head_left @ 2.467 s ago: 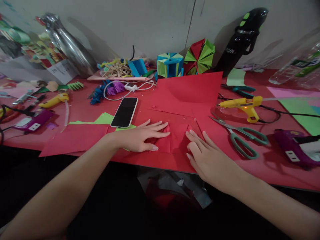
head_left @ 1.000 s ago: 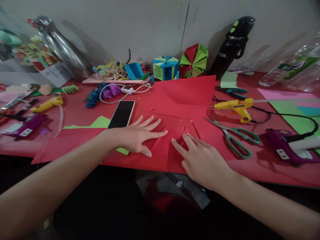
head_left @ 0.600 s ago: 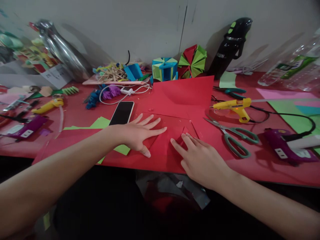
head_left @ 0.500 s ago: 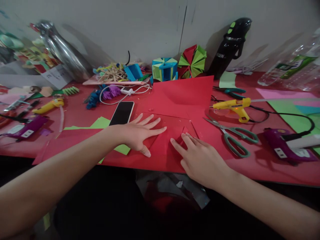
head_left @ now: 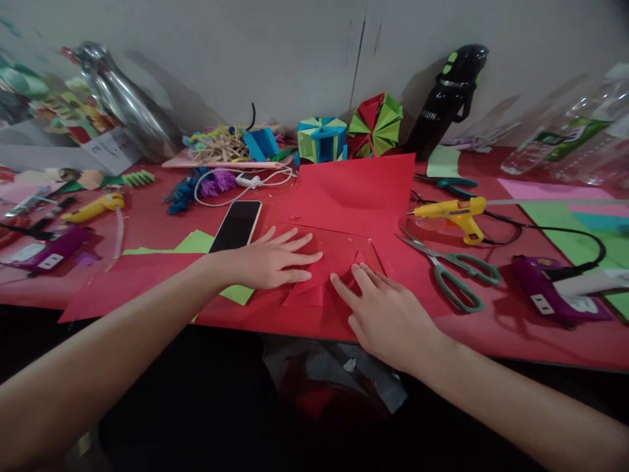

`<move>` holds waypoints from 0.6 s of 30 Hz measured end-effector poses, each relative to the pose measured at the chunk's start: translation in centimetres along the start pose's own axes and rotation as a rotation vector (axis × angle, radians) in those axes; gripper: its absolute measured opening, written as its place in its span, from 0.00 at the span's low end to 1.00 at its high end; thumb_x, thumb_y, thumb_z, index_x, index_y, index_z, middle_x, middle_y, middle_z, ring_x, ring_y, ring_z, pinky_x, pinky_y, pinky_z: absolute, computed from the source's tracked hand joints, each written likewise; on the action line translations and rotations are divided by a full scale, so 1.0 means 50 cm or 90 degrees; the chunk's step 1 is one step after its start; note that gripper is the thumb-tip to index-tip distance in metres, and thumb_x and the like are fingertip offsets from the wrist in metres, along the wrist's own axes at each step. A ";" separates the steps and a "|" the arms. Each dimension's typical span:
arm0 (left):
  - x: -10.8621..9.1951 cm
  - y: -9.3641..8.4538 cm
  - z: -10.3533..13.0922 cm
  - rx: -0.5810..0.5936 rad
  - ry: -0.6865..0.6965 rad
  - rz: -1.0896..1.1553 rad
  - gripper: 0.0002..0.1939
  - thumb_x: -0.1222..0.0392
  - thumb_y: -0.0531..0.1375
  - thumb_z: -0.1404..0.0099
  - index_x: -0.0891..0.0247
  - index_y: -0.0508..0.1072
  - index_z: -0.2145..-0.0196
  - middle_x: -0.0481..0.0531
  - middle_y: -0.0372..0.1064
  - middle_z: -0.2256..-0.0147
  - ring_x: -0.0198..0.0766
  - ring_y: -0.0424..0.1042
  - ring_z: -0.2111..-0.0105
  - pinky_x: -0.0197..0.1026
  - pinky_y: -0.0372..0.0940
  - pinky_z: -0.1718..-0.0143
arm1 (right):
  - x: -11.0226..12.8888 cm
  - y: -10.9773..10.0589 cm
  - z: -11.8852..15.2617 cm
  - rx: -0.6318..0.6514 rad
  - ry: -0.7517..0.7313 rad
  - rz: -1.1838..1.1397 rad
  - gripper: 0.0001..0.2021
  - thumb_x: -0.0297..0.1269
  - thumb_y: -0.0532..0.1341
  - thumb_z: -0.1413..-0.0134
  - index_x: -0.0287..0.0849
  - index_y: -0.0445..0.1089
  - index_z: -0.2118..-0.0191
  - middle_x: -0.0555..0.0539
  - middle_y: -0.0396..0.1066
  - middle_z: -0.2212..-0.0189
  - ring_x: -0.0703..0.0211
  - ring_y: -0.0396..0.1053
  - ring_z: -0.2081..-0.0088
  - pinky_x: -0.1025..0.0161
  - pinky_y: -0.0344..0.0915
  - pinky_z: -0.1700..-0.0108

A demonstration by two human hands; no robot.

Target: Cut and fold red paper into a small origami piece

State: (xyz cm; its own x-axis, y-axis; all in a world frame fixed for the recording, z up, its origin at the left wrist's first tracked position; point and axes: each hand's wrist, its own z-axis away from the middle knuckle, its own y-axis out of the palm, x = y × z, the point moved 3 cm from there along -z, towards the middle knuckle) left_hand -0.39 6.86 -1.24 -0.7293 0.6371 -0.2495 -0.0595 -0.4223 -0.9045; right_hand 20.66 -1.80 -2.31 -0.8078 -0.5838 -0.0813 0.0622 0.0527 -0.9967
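Note:
Folded red paper (head_left: 314, 292) lies near the front edge of the red table, between my hands. My left hand (head_left: 268, 262) rests flat on its left part with the fingers spread to the right. On the right part, my right hand (head_left: 381, 301) presses with its fingertips, the index finger apart from the others. Neither hand grips anything. A larger red sheet (head_left: 358, 187) lies behind the hands. The phone (head_left: 236, 226) is just behind my left wrist, with green paper (head_left: 239, 294) partly under my left forearm.
Open scissors (head_left: 459, 269) and a yellow glue gun (head_left: 452, 211) lie right of my right hand, near a purple power block (head_left: 557, 288). Paper models (head_left: 322, 139), a black bottle (head_left: 447, 101) and a steel flask (head_left: 128, 101) stand along the wall.
My left thumb has moved in closer to the fingers and up the paper. More of the folded paper's lower edge shows between the hands. My right hand stays on the paper.

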 end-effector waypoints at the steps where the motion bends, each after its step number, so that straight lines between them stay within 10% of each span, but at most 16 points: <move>1: -0.001 0.004 0.001 -0.057 0.008 -0.018 0.25 0.42 0.48 0.27 0.44 0.61 0.35 0.50 0.42 0.30 0.56 0.41 0.30 0.67 0.39 0.35 | 0.001 0.001 0.000 -0.002 -0.001 0.003 0.29 0.34 0.55 0.41 0.41 0.59 0.33 0.29 0.64 0.42 0.37 0.65 0.40 0.48 0.68 0.46; 7: -0.018 0.034 0.016 -0.211 0.185 -0.086 0.18 0.62 0.51 0.28 0.53 0.74 0.46 0.47 0.68 0.41 0.41 0.59 0.35 0.49 0.50 0.34 | 0.003 0.005 0.000 -0.002 -0.003 0.016 0.29 0.34 0.56 0.41 0.40 0.59 0.34 0.29 0.63 0.41 0.38 0.65 0.41 0.48 0.66 0.43; 18: 0.006 0.036 0.039 -0.089 0.160 -0.060 0.24 0.48 0.51 0.27 0.45 0.60 0.35 0.46 0.54 0.33 0.47 0.39 0.29 0.59 0.32 0.32 | 0.001 0.004 0.003 -0.010 -0.007 0.024 0.29 0.34 0.55 0.41 0.41 0.60 0.34 0.30 0.64 0.42 0.38 0.66 0.42 0.49 0.68 0.46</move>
State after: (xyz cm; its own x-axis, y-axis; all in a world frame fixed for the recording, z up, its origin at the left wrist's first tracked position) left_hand -2.03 5.03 -2.27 -0.5322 0.8166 -0.2236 -0.0117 -0.2712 -0.9625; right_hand 20.70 -1.93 -2.50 -0.7990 -0.5895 -0.1189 0.0827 0.0880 -0.9927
